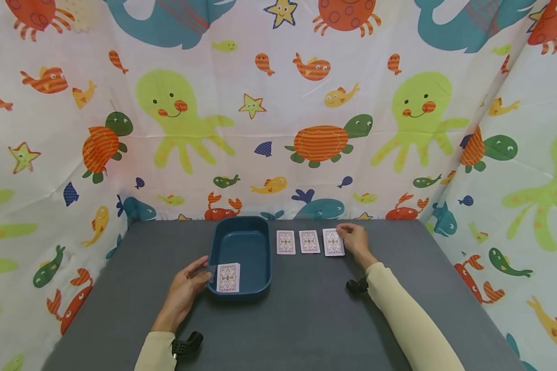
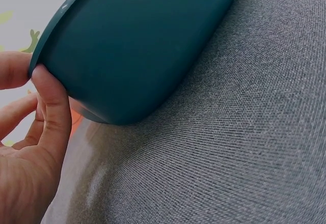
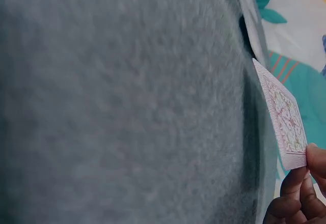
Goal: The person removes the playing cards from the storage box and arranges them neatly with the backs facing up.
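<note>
My left hand [image 1: 182,292] pinches the left rim of a dark blue plastic tray [image 1: 256,252], its thumb on the outer side in the left wrist view. Inside the tray, at the front left corner, lies a small stack of playing cards [image 1: 228,278], patterned backs up. Farther right, my right hand [image 1: 355,242] holds one playing card [image 1: 332,243] by its edge between thumb and fingers. In the right wrist view that card [image 3: 285,117] is tilted, with its patterned back showing. Two more cards, a left one [image 1: 285,242] and a middle one [image 1: 310,242], lie face down between tray and right hand.
A grey cloth-covered table [image 1: 301,319] spreads beneath everything. Behind it and along both sides hangs a white curtain [image 1: 269,201] printed with sea animals. Black straps with small devices sit on the left wrist [image 1: 187,344] and the right wrist [image 1: 356,286].
</note>
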`<state>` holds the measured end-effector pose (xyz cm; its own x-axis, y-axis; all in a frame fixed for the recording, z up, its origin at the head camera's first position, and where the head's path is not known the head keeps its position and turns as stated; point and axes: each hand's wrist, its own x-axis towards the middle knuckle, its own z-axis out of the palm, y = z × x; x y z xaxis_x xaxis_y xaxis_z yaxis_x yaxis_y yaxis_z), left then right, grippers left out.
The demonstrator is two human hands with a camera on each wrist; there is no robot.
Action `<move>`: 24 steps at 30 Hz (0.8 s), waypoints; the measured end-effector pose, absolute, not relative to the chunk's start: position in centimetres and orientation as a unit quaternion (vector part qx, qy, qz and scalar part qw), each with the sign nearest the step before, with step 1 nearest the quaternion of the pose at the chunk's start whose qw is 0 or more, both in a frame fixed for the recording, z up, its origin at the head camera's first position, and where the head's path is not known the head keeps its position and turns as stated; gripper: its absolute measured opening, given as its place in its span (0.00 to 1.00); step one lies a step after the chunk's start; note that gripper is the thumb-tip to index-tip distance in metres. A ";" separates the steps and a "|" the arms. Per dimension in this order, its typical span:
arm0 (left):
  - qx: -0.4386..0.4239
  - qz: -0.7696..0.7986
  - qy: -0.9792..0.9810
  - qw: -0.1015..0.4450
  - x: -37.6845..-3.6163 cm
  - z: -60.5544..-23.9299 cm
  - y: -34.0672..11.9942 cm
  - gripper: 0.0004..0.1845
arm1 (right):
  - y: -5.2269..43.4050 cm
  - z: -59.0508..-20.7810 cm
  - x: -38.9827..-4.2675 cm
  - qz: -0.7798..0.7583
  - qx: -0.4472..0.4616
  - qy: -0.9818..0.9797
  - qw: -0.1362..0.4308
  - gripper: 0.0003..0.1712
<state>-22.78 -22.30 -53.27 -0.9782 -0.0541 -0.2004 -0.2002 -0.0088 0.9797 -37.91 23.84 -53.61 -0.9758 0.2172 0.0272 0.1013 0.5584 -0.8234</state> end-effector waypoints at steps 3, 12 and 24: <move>-0.091 0.708 0.698 0.054 -22.9 -53.2 -22.3 0.28 | 24.0 -53.7 -38.5 0.454 -0.092 -0.884 0.058 0.14; -0.091 0.719 0.687 0.050 -22.9 -53.3 -22.2 0.29 | 23.7 -53.6 -39.3 0.439 -0.093 -0.893 0.041 0.15; -0.090 0.716 0.691 0.053 -22.8 -52.9 -22.2 0.28 | 23.5 -54.0 -39.8 0.414 -0.085 -0.905 0.053 0.12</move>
<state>-22.76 -22.21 -52.94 -0.9781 -0.0493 -0.2023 -0.2004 -0.0404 0.9789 -39.79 23.51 -53.97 -0.9799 0.1978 0.0260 0.1097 0.6428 -0.7582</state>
